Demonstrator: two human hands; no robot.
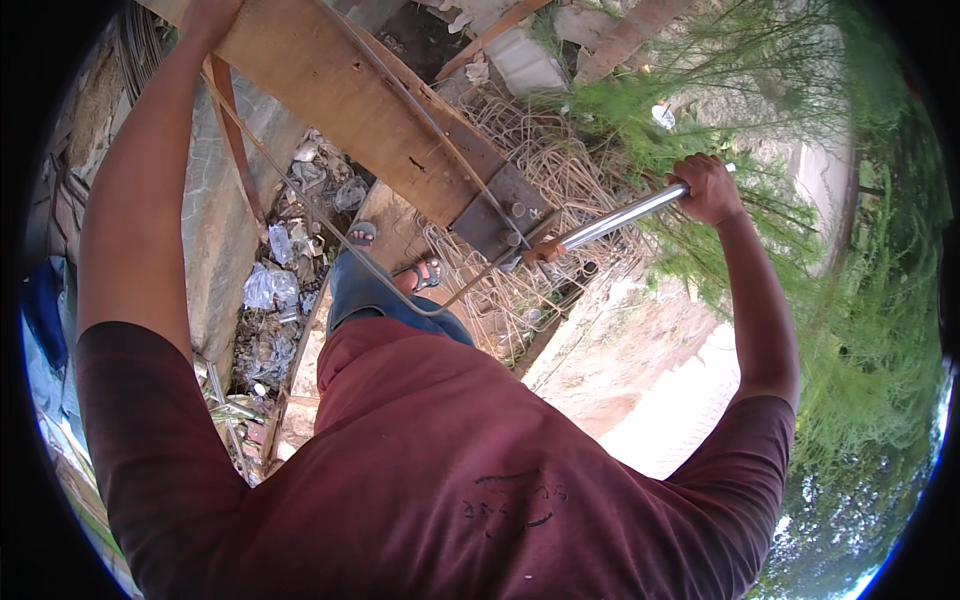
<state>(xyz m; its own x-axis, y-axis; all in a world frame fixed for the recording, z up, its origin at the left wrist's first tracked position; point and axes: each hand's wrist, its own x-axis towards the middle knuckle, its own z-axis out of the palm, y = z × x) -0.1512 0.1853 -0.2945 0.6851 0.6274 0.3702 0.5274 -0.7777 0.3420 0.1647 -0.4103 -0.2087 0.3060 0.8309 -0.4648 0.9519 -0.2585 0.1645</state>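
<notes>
Rod, thin and metal, lies along the wooden desk to a dark plate with pegs. We see the right hand curled tightly around the silvery lever, whose rusty head is beside the plate. The left hand is at the desk's edge (cropped above, so we cannot tell its grip). We judge that a hard, uneven pull could make the lever slip and jolt the right arm.
</notes>
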